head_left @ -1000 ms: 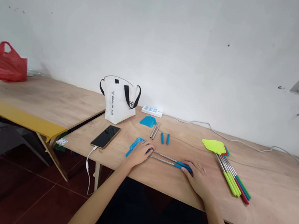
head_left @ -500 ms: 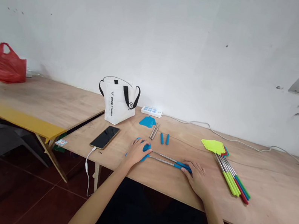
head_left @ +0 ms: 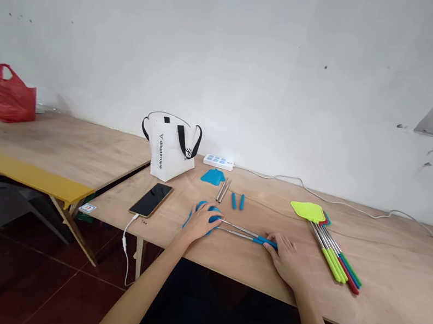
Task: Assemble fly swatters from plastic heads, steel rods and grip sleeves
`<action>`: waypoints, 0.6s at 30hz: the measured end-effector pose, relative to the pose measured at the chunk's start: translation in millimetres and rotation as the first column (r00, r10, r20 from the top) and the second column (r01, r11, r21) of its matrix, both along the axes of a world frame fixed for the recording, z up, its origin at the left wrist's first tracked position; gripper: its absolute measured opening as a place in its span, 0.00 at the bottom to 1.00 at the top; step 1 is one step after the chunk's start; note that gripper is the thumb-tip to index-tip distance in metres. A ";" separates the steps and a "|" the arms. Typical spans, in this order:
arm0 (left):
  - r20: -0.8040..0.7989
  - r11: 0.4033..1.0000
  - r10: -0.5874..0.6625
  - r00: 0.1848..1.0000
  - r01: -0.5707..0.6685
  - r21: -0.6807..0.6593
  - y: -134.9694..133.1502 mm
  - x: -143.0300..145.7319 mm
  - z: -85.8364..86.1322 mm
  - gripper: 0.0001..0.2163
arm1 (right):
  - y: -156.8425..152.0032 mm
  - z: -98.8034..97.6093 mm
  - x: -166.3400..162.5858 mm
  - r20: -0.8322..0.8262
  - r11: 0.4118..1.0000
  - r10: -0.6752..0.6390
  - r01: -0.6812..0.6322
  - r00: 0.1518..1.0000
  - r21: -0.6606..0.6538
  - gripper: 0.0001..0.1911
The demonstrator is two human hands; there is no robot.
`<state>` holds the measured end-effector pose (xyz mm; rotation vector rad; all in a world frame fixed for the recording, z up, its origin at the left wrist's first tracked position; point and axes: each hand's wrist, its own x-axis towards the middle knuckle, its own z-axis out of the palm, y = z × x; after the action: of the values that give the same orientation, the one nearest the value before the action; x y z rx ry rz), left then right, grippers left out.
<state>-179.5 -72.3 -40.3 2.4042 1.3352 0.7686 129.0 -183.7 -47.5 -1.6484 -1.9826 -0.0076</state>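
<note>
Two blue fly swatters with thin metal rods lie side by side on the table, heads to the left and handles to the right. My left hand is closed over their heads and hides most of them. My right hand grips the handle ends, with the thumb on the near side. Behind them lie a loose blue swatter head, metal rods and two blue handle grips. To the right is a fanned stack of assembled swatters with yellow-green, red, blue and green handles.
A phone on a white cable lies left of my hands. Behind it stands a white bag beside a power strip, whose cord runs along the wall. A second table bears a red plastic bag. The table's front edge is close to me.
My left hand has shifted slightly right over the swatter heads. The two handles lie closer together at my right hand, which stays almost in place.
</note>
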 end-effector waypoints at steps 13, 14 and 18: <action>-0.015 1.000 0.015 1.000 -0.014 0.003 -2.1 1.0 3.2 0.09 | 3.4 -9.0 3.7 0.017 0.999 0.009 -0.008 1.000 -0.040 0.17; -0.011 1.000 0.009 1.000 -0.009 0.006 -2.4 1.0 3.7 0.09 | 3.4 -8.8 3.9 0.015 0.999 0.010 -0.009 1.000 -0.045 0.17; 0.013 0.999 -0.021 1.000 0.021 0.033 -3.4 1.5 6.6 0.07 | 4.1 -8.6 5.4 0.012 0.999 0.024 -0.023 1.000 -0.042 0.17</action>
<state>-178.0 -75.7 -33.7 2.4300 1.2998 0.8054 134.5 -179.6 -56.1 -1.6549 -2.0240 0.0331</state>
